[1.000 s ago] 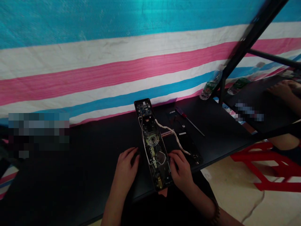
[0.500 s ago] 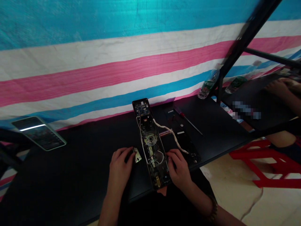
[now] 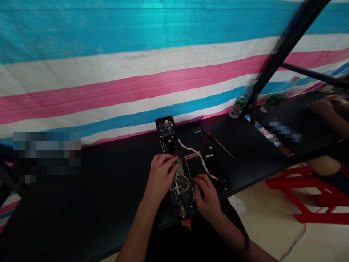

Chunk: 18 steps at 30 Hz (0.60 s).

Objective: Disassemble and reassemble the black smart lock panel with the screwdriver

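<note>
A long black electronic door lock body [image 3: 183, 198] lies with its inside facing up, showing a circuit board [image 3: 167, 128], white wires and brass-coloured parts. My left hand [image 3: 163, 174] is over its middle, fingers closed on a small metal plate [image 3: 178, 168] at the round mechanism, which the plate and fingers mostly cover. Whether the plate touches the parts below I cannot tell. My right hand [image 3: 206, 193] grips the right side wall of the lock body near its lower end. From the body a white cable [image 3: 200, 154] runs to a dark panel [image 3: 218, 169] at the right.
A screwdriver [image 3: 220, 144] with a purple-red handle and a small white round part [image 3: 211, 147] lie at the right on the black table [image 3: 103, 193]. Behind stands a plastic bottle [image 3: 241, 102] against striped sheeting. A co-worker's hands [image 3: 324, 105] and a red stool [image 3: 308, 182] are further right.
My left hand has lifted the metal plate from the table left of the lock body and brought it up and right, over the round mechanism. My right hand stays at the body's right side.
</note>
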### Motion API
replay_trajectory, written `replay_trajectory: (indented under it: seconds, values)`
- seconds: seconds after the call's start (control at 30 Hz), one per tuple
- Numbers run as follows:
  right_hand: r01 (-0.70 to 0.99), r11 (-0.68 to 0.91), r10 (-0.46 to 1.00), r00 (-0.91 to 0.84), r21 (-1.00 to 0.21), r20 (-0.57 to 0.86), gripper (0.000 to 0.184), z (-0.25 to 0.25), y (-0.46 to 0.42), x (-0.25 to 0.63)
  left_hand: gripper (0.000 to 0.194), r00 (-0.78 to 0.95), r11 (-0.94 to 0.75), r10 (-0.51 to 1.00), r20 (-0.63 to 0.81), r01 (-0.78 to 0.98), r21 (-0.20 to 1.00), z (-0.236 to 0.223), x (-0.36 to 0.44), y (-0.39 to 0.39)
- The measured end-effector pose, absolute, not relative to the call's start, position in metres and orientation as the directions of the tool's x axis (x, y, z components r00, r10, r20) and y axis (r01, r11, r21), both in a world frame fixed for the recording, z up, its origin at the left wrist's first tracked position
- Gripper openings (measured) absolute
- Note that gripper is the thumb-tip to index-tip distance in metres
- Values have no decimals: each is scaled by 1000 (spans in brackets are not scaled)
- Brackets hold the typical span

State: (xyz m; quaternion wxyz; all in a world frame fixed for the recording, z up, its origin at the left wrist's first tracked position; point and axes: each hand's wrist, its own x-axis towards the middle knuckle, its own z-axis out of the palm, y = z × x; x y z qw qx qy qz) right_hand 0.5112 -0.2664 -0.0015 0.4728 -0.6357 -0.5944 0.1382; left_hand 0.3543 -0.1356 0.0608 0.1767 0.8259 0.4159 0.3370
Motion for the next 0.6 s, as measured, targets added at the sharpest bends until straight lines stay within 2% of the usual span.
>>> replay_trajectory:
  seconds: [0.37, 0.47, 0.6]
  values:
    - [605, 157, 879, 275, -780, 390, 26, 0, -265, 510, 22, 355, -573, 812, 463, 637, 516, 54, 356, -145]
    - [584, 193, 840, 317, -789, 440, 25, 11, -271, 512, 31, 285, -535, 834, 472, 624, 569, 50, 355, -153]
    - [618, 183, 769, 395, -765, 503, 23, 33, -285, 537, 36, 109, -386, 912, 395, 553, 738, 41, 349, -172]
